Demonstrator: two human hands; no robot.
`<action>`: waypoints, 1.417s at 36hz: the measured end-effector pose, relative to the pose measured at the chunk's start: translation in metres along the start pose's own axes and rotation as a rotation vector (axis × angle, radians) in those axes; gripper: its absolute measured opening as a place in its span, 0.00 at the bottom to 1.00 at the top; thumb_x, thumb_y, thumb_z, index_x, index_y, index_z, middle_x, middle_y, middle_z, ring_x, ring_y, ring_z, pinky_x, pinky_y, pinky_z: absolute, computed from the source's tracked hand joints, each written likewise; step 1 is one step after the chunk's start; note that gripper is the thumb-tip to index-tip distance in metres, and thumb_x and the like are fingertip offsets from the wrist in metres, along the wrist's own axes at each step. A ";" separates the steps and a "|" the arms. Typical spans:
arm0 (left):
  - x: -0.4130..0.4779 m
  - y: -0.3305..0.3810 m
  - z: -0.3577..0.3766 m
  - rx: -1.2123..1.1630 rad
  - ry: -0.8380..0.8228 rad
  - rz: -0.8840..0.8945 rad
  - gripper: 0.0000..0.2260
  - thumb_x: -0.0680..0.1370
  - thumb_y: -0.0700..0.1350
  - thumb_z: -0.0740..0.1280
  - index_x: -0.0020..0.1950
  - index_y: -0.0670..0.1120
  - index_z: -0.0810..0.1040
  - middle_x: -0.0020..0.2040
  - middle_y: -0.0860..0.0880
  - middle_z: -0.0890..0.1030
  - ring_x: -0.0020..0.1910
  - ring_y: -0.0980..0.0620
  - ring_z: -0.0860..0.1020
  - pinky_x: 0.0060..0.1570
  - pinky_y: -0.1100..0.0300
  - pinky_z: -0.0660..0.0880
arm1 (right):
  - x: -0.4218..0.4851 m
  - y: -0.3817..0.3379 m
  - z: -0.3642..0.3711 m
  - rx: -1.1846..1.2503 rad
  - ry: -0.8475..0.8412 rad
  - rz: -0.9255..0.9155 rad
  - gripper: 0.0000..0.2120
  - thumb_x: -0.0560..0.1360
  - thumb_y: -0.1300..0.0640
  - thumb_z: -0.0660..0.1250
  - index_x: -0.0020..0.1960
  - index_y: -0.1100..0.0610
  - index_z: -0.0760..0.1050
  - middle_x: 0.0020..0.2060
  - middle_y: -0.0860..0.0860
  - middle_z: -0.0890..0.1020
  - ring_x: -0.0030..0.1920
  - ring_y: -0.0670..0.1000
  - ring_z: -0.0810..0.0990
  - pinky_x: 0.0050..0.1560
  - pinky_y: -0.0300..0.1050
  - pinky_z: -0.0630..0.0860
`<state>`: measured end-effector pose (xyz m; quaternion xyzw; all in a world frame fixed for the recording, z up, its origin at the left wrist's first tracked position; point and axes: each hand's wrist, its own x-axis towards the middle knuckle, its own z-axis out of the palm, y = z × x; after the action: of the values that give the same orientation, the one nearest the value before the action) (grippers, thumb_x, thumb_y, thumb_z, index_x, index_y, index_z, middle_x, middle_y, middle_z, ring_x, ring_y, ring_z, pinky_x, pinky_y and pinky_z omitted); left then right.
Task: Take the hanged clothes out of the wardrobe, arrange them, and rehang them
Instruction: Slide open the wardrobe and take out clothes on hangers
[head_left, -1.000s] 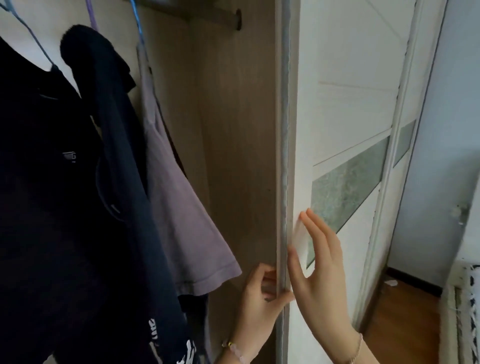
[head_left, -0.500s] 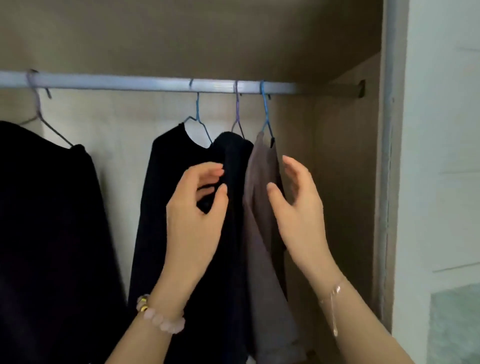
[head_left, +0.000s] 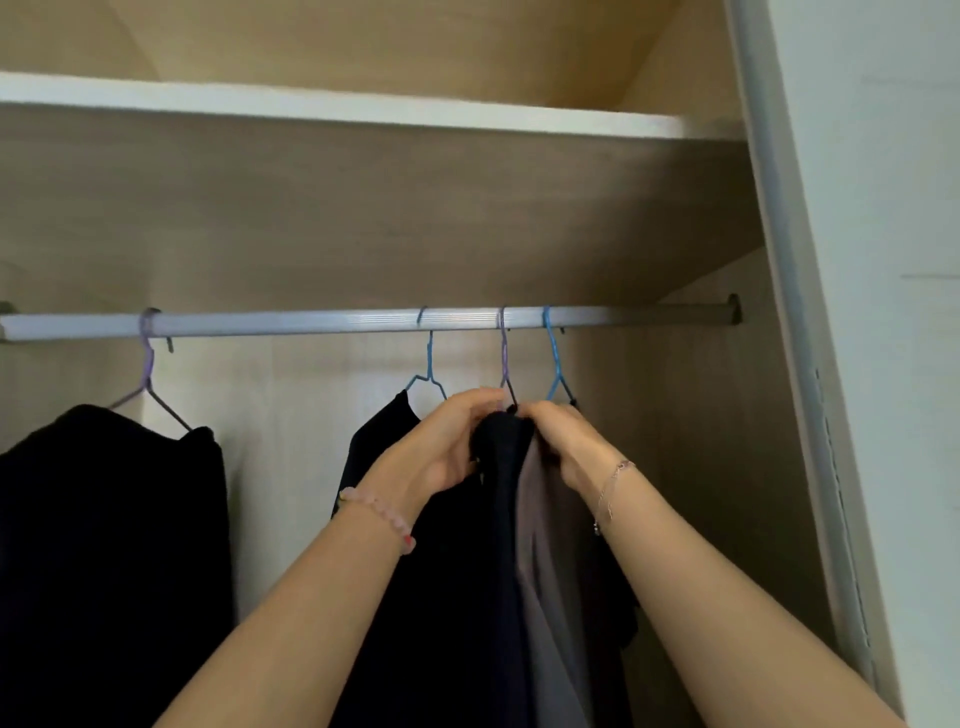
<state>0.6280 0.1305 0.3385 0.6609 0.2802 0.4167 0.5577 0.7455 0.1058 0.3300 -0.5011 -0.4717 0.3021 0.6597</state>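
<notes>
Both hands grip the top of the dark garment (head_left: 501, 467) on the purple hanger (head_left: 505, 358): left hand (head_left: 447, 447) and right hand (head_left: 566, 441) closed around its shoulders, under the rail (head_left: 311, 322).

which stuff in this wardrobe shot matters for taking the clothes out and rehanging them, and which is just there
Part of the job:
- dark navy garment on the purple wire hanger, gripped at its top by the left hand and right hand
- mauve-grey top on a blue hanger
- silver metal rail

Just there:
- white shelf
- white sliding door
</notes>
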 end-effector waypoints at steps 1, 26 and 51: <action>0.003 0.001 0.003 0.044 0.018 0.014 0.06 0.75 0.45 0.65 0.45 0.44 0.79 0.39 0.48 0.81 0.39 0.51 0.77 0.41 0.60 0.73 | 0.003 -0.001 0.000 0.004 0.025 0.001 0.06 0.72 0.62 0.62 0.48 0.61 0.75 0.34 0.55 0.76 0.32 0.52 0.74 0.30 0.40 0.68; 0.007 0.037 -0.013 0.007 0.209 0.287 0.14 0.67 0.27 0.60 0.29 0.43 0.78 0.26 0.51 0.78 0.33 0.51 0.74 0.36 0.63 0.70 | -0.003 -0.034 -0.021 0.201 0.077 -0.136 0.13 0.74 0.70 0.59 0.57 0.67 0.76 0.58 0.64 0.79 0.46 0.52 0.78 0.35 0.35 0.75; -0.293 -0.246 0.005 0.102 0.365 0.037 0.19 0.63 0.33 0.66 0.52 0.43 0.80 0.36 0.52 0.82 0.38 0.61 0.80 0.41 0.74 0.74 | -0.261 0.204 -0.069 -0.240 -0.599 0.197 0.19 0.76 0.70 0.58 0.60 0.53 0.76 0.57 0.45 0.80 0.60 0.43 0.77 0.64 0.42 0.71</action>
<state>0.5101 -0.0621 0.0299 0.6068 0.3854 0.5250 0.4557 0.7273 -0.0838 0.0500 -0.5072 -0.6262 0.4404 0.3957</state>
